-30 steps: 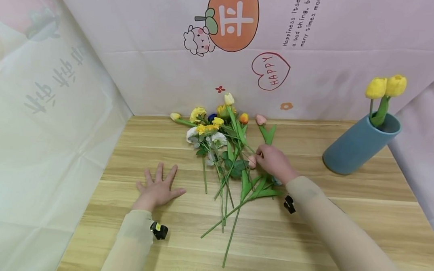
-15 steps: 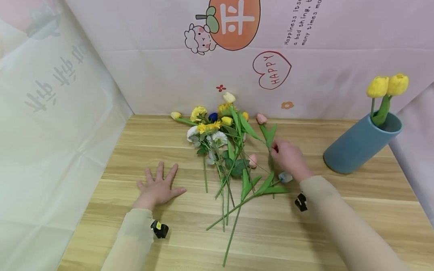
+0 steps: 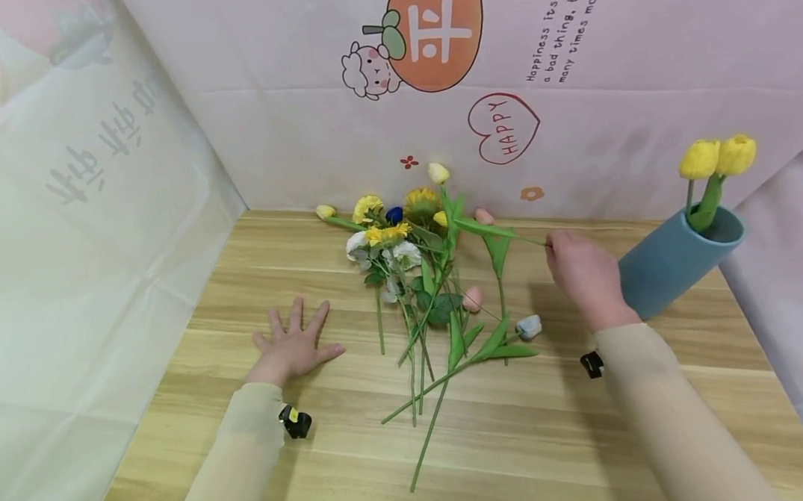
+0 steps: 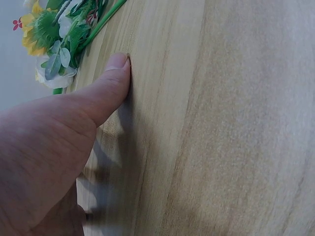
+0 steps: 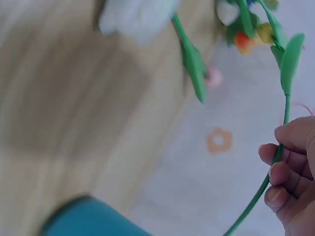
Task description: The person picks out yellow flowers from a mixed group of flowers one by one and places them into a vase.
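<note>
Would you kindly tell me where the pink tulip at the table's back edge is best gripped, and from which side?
I'd pinch the pink tulip by its bare stem, just below the leaves, coming from the right. That stretch looks slim and nearly straight, with tabletop showing just to its right, whereas the flower pile lies to its left.

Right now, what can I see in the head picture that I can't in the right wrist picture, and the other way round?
Only the head view shows the left hand, spread on the table, and two yellow tulips in the blue vase. Only the right wrist view shows the fingers curled around a green stem. Both show the right hand, part of the vase and the printed orange flower.
</note>
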A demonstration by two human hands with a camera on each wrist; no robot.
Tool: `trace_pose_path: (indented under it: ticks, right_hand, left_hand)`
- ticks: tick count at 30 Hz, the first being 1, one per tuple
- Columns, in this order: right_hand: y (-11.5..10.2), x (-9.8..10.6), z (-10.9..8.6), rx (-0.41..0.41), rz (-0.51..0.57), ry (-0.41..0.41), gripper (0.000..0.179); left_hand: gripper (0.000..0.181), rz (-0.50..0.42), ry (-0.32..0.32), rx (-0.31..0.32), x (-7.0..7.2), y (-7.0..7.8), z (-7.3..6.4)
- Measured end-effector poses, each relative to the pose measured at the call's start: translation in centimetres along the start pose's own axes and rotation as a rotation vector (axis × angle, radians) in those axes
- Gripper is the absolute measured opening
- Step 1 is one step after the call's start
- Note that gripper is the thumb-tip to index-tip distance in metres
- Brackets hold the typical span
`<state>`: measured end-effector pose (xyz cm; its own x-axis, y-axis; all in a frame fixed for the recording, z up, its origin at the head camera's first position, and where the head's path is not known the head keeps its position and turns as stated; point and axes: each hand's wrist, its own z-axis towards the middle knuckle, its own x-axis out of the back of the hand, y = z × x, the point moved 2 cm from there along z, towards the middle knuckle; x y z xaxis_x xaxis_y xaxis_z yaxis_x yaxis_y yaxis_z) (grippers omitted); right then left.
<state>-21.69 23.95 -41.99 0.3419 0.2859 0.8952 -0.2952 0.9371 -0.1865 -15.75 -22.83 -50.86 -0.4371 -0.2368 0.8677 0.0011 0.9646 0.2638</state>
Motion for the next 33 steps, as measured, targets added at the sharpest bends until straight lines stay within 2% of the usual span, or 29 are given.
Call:
trace_pose_path:
  ticks: [7,11,18,25,30,33]
  right_hand:
    - [0.1,3.1,0.4,0.034,-0.108,0.249,0.006]
    - [-0.1,4.3,0.6,0.039,-0.111,0.353,0.011]
    - [-0.6,6.2,0.9,0.126,-0.139,0.487,0.025]
    - [-0.8,7.2,1.2,0.15,-0.05,0.699,0.02]
    - [-0.4,7.8,1.3,0.11,0.008,0.812,0.011]
    - [0.1,8.2,1.2,0.065,0.041,0.848,0.01]
  left_hand:
    - [0.094,-0.001,-0.003,0.002,0.1,0.0,0.0]
    - [0.095,-0.004,-0.002,0.003,0.0,0.0,0.0]
    - [0.095,-0.009,-0.004,0.002,0.0,-0.1,0.0]
    - [0.093,0.0,0.006,0.0,-0.1,-0.1,0.1]
    - [0.093,-0.001,0.003,-0.003,0.0,0.0,0.1]
    - [0.094,-0.002,0.001,-0.001,0.1,0.0,0.0]
